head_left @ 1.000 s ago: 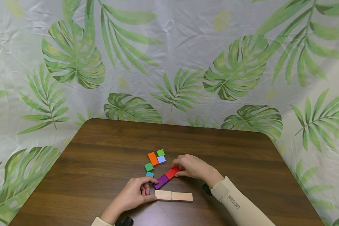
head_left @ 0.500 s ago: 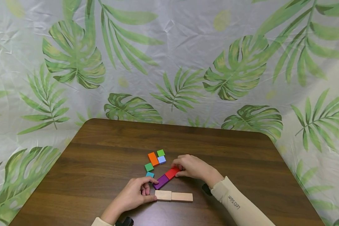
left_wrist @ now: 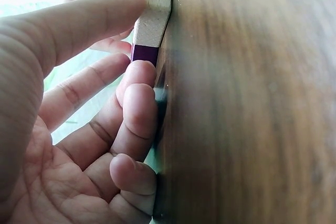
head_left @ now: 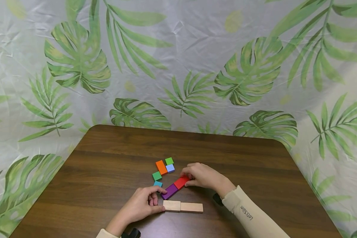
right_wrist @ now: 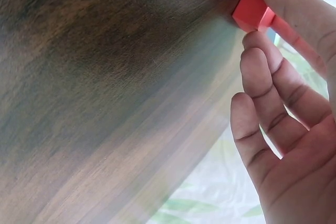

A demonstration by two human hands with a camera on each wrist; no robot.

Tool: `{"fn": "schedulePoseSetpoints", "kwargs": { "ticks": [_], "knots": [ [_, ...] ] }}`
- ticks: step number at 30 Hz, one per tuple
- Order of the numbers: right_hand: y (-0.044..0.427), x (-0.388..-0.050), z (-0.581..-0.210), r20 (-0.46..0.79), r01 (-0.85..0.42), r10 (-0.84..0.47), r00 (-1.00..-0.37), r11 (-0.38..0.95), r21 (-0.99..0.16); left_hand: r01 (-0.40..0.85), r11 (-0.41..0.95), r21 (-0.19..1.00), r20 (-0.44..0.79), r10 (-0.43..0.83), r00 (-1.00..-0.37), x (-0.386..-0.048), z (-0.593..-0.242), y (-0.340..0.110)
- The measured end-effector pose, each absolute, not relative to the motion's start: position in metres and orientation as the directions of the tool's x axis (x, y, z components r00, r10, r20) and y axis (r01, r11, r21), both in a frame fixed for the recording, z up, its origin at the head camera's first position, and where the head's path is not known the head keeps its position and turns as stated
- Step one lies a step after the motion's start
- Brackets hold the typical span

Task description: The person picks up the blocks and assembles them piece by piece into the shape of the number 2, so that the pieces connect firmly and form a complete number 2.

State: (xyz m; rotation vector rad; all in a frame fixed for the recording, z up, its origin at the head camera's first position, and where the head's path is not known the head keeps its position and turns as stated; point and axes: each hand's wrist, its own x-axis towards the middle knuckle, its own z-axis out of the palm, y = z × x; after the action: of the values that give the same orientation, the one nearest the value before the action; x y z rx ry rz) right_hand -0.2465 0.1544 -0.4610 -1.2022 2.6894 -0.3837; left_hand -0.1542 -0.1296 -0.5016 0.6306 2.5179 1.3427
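- The left hand [head_left: 141, 203] grips neither block between thumb and index finger: these stand apart, the thumb against the outer end of the left one of two pale wooden blocks [head_left: 171, 205], the index finger on the near end of the purple block [head_left: 169, 191].
- Its other fingers [left_wrist: 139, 111] are loosely bent beside the tabletop [head_left: 250, 162], as the left wrist view shows.
- The right hand [head_left: 203, 177] pinches the far end of the red block [head_left: 179, 183] between thumb and index finger, the gap being only as wide as the block; its remaining fingers bend loosely and hold nothing.
- Nine blocks in all lie on the tabletop, toward its near middle.
- Two are plain wood, end to end in a row nearest the person.
- One is red and one purple, meeting end to end in a slanting line just beyond the pale pair.
- One is orange [head_left: 161, 167], lying past the purple one, with one light blue block [head_left: 170, 168] against its right side.
- Two are green: a light green block [head_left: 169, 161] just behind the light blue one, and a darker green block [head_left: 157, 176] by the orange one's near end.
- One is teal [head_left: 157, 183], partly hidden just beside the left index finger.
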Motion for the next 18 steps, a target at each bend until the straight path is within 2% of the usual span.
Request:
{"fn": "schedulePoseSetpoints", "kwargs": {
  "ticks": [18],
  "knots": [
    [0.155, -0.2468, -0.4583, -0.049, -0.692, -0.745, -0.665, 0.641, -0.332, 0.281, 0.486, 0.828, 0.023, 0.471, -0.882, -0.1544, -0.503, -0.1305]
  ]
}}
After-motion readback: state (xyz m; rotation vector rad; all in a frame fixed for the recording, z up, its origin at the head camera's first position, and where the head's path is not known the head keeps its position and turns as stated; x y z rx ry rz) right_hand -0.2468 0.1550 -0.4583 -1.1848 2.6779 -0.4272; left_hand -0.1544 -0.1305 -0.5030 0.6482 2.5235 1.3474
